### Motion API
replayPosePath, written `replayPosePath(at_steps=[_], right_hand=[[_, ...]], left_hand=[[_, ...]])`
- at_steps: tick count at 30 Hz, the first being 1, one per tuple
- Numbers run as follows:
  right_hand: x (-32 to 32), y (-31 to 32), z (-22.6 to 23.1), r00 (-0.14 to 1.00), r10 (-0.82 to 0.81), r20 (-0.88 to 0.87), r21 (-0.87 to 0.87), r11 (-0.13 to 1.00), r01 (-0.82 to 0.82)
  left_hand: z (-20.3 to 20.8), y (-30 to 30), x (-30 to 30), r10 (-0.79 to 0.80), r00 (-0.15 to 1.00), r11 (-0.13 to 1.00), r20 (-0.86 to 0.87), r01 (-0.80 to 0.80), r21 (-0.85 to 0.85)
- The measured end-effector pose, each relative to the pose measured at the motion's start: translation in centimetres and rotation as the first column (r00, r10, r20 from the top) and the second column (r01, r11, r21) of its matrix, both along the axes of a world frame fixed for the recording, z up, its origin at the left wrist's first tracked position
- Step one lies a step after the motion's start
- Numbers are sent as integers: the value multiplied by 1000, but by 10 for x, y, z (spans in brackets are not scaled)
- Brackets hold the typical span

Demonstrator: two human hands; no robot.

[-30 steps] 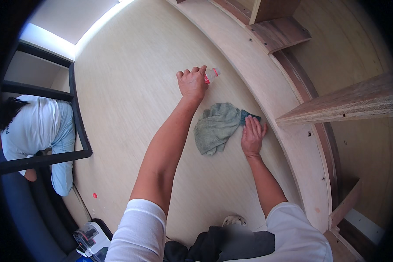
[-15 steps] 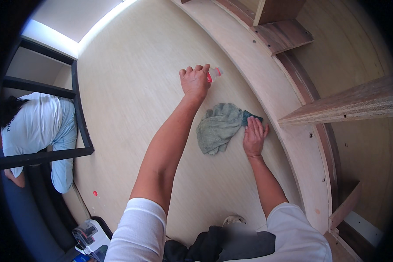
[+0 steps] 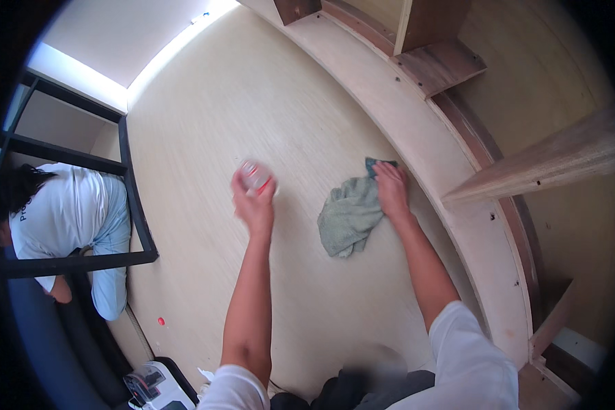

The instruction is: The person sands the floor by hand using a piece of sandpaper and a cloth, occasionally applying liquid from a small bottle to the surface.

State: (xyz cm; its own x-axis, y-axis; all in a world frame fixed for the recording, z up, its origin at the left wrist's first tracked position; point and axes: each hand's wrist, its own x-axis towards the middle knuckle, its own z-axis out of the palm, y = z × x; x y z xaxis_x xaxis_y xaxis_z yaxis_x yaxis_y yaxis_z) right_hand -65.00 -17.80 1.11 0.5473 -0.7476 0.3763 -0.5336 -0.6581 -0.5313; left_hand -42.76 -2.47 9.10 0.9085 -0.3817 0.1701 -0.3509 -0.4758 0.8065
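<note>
My left hand (image 3: 255,210) is wrapped round a small clear plastic bottle (image 3: 255,175) with red on it, held up over the pale wood-look surface (image 3: 212,116). Motion blurs both the hand and the bottle. Off to the right, the fingers of my right hand (image 3: 391,189) press on a dark green scouring pad (image 3: 372,164), partly hidden under them. A crumpled grey-green cloth (image 3: 350,217) lies just left of that hand, touching the pad.
A curved, raised wooden frame (image 3: 417,130) with upright boards runs along the right. At the left, a person (image 3: 75,212) bends behind a black metal frame (image 3: 135,205). A small red round piece (image 3: 161,321) and a white-and-black machine (image 3: 158,384) are at the lower left.
My left hand has brought the bottle left and nearer, turning it more upright. My right hand and the pad have shifted slightly away from me, beyond the cloth.
</note>
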Motion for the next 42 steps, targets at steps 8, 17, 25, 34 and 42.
replayPosePath(at_steps=[8, 17, 25, 34, 42], right_hand=[[75, -68, -13, 973, 12, -233, -2, 1000, -13], [78, -78, -10, 901, -32, -433, -207, 976, -64], [78, -76, -6, 873, 43, -486, -102, 989, -106], [85, -78, -10, 816, -109, -568, -181, 983, 5], [73, -77, -13, 881, -156, -446, -34, 987, 157]], left_hand=[[-15, 128, 19, 232, 958, 940, -169, -265, -215], [-30, 160, 15, 286, 942, 923, -177, -321, -212], [-24, 178, 12, 347, 925, 908, -156, -373, -189], [-34, 203, -4, 407, 897, 884, -174, -435, -171], [-33, 199, 2, 369, 929, 929, -41, -367, 33]])
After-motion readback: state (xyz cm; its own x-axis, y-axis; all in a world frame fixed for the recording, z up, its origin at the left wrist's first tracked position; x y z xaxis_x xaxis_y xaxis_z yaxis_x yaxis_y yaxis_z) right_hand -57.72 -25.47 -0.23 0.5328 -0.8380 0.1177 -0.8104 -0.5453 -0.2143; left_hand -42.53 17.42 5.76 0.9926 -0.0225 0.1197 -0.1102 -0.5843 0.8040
